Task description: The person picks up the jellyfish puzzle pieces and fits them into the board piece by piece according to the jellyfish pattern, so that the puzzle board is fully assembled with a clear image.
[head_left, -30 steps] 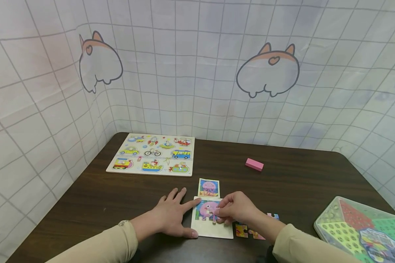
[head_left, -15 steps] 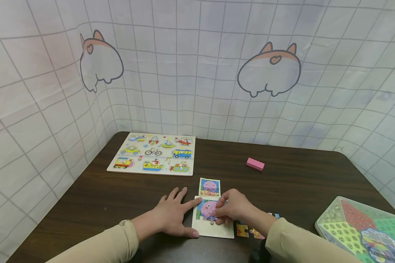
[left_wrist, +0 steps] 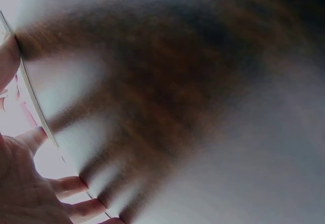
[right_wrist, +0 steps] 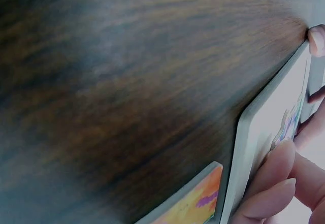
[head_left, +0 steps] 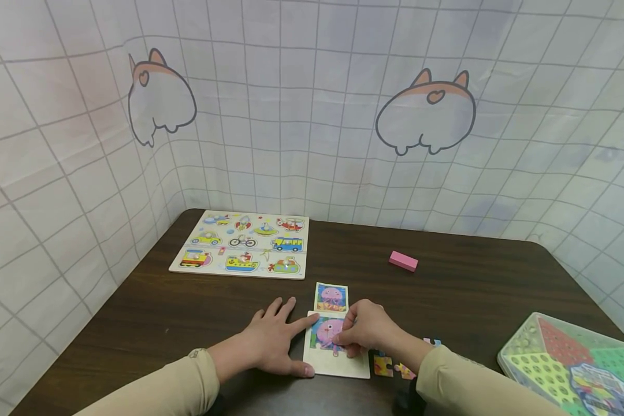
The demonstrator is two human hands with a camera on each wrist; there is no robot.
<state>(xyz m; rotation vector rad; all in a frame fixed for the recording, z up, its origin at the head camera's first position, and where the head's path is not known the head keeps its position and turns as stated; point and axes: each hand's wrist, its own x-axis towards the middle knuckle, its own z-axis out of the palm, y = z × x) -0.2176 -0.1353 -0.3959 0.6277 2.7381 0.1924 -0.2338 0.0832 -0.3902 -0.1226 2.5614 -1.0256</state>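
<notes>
A small jigsaw board [head_left: 338,366] lies before me, its upper part filled with pieces of a pink octopus picture [head_left: 326,331]. My left hand [head_left: 271,341] spreads its fingers beside it, with index fingertip and thumb at the board's left edge. In the left wrist view that hand's fingers [left_wrist: 67,186] lie straight. My right hand [head_left: 370,330] pinches a pink jigsaw piece low in the picture, and most of that piece is hidden by the fingers. The right wrist view shows the thumb [right_wrist: 280,158] right at the piece's edge [right_wrist: 285,127], close over the board.
Several loose jigsaw pieces [head_left: 383,366] lie right of the board, partly under the right forearm. A picture card [head_left: 331,297] touches its top edge. Farther back are a vehicle puzzle board [head_left: 237,249] and a pink block [head_left: 403,260]. A clear-lidded game box [head_left: 572,364] stands at right.
The piece in my right hand has settled lower against the octopus picture, and the gap seen around it has narrowed. The left hand stays at the board's edge.
</notes>
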